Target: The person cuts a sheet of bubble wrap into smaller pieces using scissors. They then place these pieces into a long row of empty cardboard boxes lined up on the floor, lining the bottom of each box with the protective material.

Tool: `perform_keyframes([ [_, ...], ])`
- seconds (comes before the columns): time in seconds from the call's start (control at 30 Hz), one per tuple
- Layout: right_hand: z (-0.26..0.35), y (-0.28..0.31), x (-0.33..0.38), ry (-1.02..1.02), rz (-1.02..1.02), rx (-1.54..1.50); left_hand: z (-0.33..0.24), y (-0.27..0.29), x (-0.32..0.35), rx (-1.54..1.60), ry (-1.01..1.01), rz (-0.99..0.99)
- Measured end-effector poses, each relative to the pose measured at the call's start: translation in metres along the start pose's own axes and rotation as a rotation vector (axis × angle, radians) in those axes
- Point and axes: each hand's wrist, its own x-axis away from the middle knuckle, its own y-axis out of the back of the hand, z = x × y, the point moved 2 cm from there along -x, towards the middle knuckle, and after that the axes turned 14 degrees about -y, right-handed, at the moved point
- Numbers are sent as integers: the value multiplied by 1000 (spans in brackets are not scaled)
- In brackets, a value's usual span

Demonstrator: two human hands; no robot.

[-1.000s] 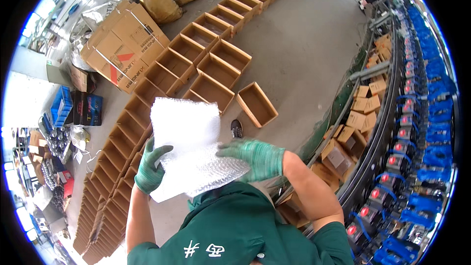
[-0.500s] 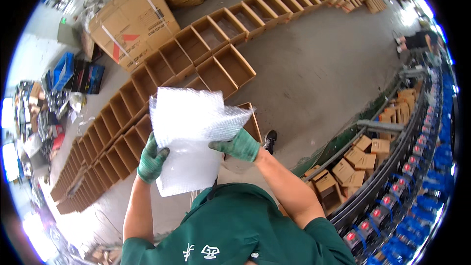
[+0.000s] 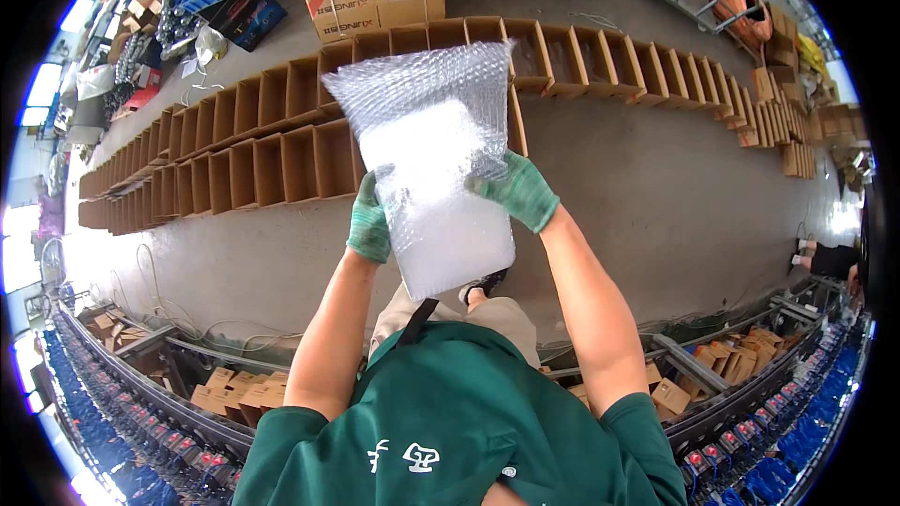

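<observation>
"Where is the bubble wrap point(image 3: 450, 234)?"
"Up in the air in front of the green shirt point(image 3: 450, 394), with the floor point(image 3: 619, 225) below it."
"How is it gripped?"
"The left hand point(image 3: 371, 223) grasps its left edge; the right hand point(image 3: 523, 193) pinches the right edge, thumb on the upper face."
"And the long axis?"
"Outward from the body, far end leaning a little left. In this view the far edge overlaps the open cartons point(image 3: 298, 165), and the near edge lies above a shoe point(image 3: 494, 280). More of the wrap stretches beyond the grips than on the near side."
"Which hand reaches farther out?"
"The right, slightly; the left sits closer to the body."
"One layer or several?"
"Perhaps several; glare whitens the middle, so I can't be sure."
</observation>
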Motion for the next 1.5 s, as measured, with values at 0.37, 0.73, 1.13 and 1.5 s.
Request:
perform_keyframes([
  [0.37, 126, 82, -6, 334, -648, 167, -8, 183, -34, -951, -372, -295],
  [0.73, 172, 110, -31, 370, -623, -286, -91, 278, -70, -1589, -115, -61],
  [1.13, 40, 139, -134, -212, -51, 135, 13, 105, -148, -1318, -99, 172],
  [1.5, 22, 122, -165, -218, 326, -83, 8, -21, -182, -21, 304, -89],
])
